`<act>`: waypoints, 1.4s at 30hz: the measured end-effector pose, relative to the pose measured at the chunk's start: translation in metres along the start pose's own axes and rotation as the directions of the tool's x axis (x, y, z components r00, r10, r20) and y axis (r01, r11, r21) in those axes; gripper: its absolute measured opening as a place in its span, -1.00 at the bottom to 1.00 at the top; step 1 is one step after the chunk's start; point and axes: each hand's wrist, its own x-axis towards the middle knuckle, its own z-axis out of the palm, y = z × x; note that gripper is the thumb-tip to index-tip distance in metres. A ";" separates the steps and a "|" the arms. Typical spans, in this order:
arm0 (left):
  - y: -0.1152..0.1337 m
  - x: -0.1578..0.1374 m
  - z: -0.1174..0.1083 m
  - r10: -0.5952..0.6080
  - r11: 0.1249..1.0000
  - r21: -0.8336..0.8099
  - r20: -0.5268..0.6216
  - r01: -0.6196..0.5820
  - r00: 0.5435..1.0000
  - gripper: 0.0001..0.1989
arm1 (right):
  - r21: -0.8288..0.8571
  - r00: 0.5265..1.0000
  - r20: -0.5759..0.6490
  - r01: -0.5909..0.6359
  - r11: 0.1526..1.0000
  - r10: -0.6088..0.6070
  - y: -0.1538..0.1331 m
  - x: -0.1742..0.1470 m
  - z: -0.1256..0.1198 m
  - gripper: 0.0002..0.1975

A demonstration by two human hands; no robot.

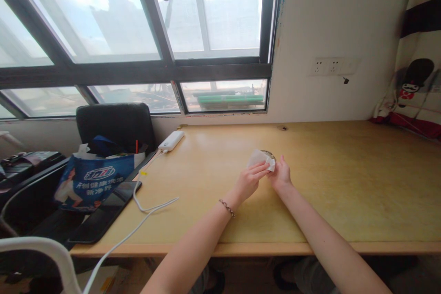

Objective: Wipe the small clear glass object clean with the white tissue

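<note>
Over the middle of the wooden table, my two hands come together. My left hand [251,179], with a beaded bracelet at its wrist, is closed on a white tissue [257,158] and presses it against a small round object. Only the dark, shiny rim of this round object [268,152] shows behind the tissue, so its kind cannot be made out. My right hand [280,174] grips the round object from the right side, thumb pointing up. Its other fingers are partly hidden.
A white power bank [171,140] with a white cable [138,197] lies at the table's left. A black tablet [106,216] overhangs the left edge. Beside it, a blue bag [93,181] sits on a black chair [117,124]. Wall sockets [327,66] and a curtain [418,55] are at right.
</note>
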 end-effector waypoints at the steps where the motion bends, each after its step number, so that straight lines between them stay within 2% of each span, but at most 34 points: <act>1: 0.000 0.000 0.000 0.003 1.000 0.005 0.002 -0.003 1.000 -0.53 | 0.012 1.000 -0.020 0.010 1.000 -0.010 -0.001 0.001 -0.001 -0.54; 10: 0.000 0.000 -0.003 0.003 0.997 0.074 -0.006 -0.003 1.000 -0.56 | 0.108 0.991 -0.103 0.090 0.990 -0.079 0.000 0.009 -0.009 -0.67; 17: -0.002 -0.002 -0.001 -0.051 0.999 0.008 -0.140 0.052 0.989 -0.62 | 0.068 0.995 -0.012 0.100 0.993 -0.099 0.001 0.009 -0.008 -0.80; 20: -0.002 -0.002 -0.001 -0.125 0.991 -0.081 -0.224 0.110 0.967 -0.63 | 0.058 0.997 0.022 0.076 0.995 -0.078 0.001 0.006 -0.006 -0.82; 24: -0.001 0.000 -0.003 -0.301 0.944 -0.223 -0.280 0.243 0.911 -0.65 | 0.068 0.998 0.046 0.033 0.997 -0.036 -0.001 0.001 -0.001 -0.77; 27: 0.000 0.002 -0.003 -0.400 0.899 -0.309 -0.286 0.311 0.871 -0.67 | 0.038 0.993 0.120 0.008 0.999 -0.012 -0.003 -0.002 0.001 -0.72; 30: 0.001 0.005 -0.004 -0.448 0.861 -0.385 -0.264 0.333 0.854 -0.70 | -0.009 0.985 0.170 -0.022 1.000 0.023 -0.002 -0.003 0.001 -0.68; 37: 0.007 0.011 -0.014 -0.466 0.793 -0.518 -0.178 0.320 0.867 -0.73 | -0.121 0.996 0.020 -0.085 0.989 0.089 0.001 -0.001 -0.005 -0.82; 42: 0.008 0.011 -0.014 -0.455 0.770 -0.564 -0.157 0.298 0.877 -0.71 | -0.111 0.998 0.004 -0.065 0.992 0.066 0.001 -0.001 -0.004 -0.82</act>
